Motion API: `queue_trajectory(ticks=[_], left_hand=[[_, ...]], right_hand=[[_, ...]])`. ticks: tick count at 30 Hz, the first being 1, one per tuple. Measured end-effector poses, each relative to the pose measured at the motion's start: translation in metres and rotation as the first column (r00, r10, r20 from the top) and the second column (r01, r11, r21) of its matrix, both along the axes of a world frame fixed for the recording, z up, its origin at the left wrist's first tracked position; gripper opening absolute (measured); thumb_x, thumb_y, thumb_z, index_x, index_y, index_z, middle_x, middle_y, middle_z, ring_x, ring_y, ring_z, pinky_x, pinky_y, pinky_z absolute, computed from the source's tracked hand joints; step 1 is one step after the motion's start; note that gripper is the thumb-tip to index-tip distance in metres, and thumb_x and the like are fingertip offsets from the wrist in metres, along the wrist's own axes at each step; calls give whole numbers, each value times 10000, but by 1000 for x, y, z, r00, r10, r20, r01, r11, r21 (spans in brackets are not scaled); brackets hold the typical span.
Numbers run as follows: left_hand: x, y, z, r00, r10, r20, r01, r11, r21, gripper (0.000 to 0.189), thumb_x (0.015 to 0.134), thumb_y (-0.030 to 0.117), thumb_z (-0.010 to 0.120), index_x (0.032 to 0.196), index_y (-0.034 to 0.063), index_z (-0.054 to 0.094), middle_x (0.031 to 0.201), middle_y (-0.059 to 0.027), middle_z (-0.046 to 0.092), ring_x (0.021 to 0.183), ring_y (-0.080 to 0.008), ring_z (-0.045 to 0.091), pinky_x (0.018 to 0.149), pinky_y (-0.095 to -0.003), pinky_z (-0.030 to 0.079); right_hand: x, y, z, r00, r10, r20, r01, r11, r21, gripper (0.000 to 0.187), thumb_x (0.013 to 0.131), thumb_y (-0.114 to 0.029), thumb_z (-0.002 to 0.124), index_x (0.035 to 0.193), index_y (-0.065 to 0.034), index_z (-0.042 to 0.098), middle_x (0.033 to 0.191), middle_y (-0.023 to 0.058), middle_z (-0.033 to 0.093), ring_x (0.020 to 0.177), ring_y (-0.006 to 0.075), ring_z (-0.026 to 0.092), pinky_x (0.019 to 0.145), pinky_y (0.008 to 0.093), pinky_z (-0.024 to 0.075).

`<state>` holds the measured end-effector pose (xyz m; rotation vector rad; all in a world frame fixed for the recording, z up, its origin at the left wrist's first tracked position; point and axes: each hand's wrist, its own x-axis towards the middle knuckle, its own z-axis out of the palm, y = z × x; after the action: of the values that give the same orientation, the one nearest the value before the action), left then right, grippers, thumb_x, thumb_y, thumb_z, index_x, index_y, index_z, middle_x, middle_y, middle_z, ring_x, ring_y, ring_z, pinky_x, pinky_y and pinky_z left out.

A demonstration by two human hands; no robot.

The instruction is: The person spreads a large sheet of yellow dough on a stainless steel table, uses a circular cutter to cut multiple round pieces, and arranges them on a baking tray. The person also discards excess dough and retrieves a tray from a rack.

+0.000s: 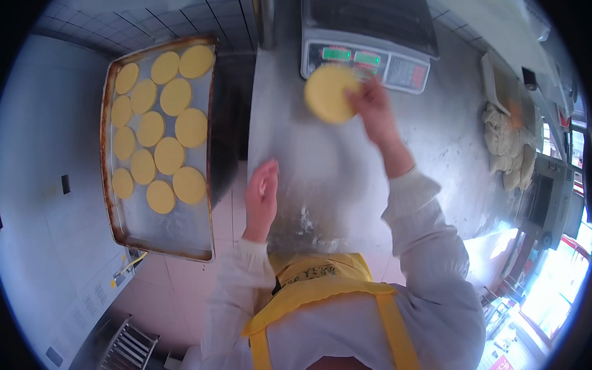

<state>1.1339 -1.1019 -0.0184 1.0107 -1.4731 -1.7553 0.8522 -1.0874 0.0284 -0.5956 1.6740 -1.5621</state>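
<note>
A flat yellow dough disc [329, 95] is pinched at its right edge by my right hand [373, 104]. It is slightly blurred and hangs over the metal worktable [355, 192], just in front of the digital scale [365, 65]. My left hand [263, 193] is at the table's left edge and holds nothing; its fingers are partly curled and some are hidden behind others. To its left stands a metal baking tray [165, 233] with a browned rim. Several similar yellow discs [169, 155] lie on it in rough rows.
Lumps of pale dough [507, 138] lie at the table's right, near a white container [500, 87]. A dark plate [368, 16] tops the scale. Flour smears [304, 221] mark the table's front. A metal rack [126, 352] stands at lower left.
</note>
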Motion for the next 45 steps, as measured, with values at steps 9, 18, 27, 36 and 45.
queue_trajectory(ticks=[9,18,27,36,45], left_hand=[[-60,18,-58,984,179,-10,-177,955,-239,533,1004,359,282,1374,-24,294,1410,-155,336,1303,-263,339,1086,-363,259],[-76,-6,-59,932,302,-202,-340,921,-191,611,994,444,224,1387,-23,248,1430,-189,284,1330,-298,290,1098,-372,227],[-77,-14,-54,926,327,-187,-371,877,-304,639,985,472,222,1396,-18,225,1450,-168,244,1349,-285,251,1118,-389,193],[-74,-13,-53,901,392,-184,-432,839,-331,656,971,517,226,1373,1,276,1428,-141,304,1333,-261,282,1120,-382,180],[-59,-18,-63,935,321,-151,-355,846,-399,556,953,356,405,1345,-29,320,1407,-180,315,1316,-296,299,1094,-380,216]], right_hand=[[72,38,-93,880,48,-472,-38,999,30,350,948,-155,454,1263,-2,466,1201,164,552,1103,245,538,958,321,406],[93,24,-94,981,-80,-179,37,972,-232,435,981,-223,352,1309,61,374,1304,208,465,1243,288,432,1043,375,323],[97,13,-90,990,-58,129,85,973,-215,439,984,-239,376,1319,44,360,1274,188,494,1189,271,482,1026,354,351],[92,0,-89,992,124,-36,-129,958,-255,414,991,-230,359,1320,23,362,1257,163,494,1173,246,480,1009,359,371],[102,10,-105,995,97,3,-96,987,-131,404,974,-268,411,1287,-12,419,1215,129,537,1157,229,489,1014,353,352]])
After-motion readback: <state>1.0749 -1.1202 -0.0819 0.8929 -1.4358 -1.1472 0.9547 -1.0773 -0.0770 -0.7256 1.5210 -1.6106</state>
